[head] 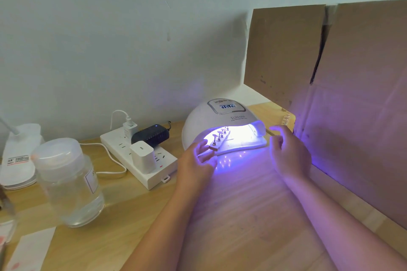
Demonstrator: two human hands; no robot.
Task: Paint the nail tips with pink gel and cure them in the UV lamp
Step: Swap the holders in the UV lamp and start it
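A white domed UV lamp (204, 121) stands at the back of the wooden table, lit violet inside, its display glowing. A wooden strip holder (217, 144) with several nail tips on small stands lies slanted in the lamp's mouth, its near end sticking out. My left hand (198, 161) is at that near end, straight fingers touching the holder. My right hand (288, 149) hovers to the right of the lamp's opening, fingers loosely curled, holding nothing.
A white power strip (152, 174) with chargers and a black adapter lies left of the lamp. A clear plastic jar (70, 185) stands front left, white paper (28, 248) near it. Brown cardboard (352, 94) walls off the right side.
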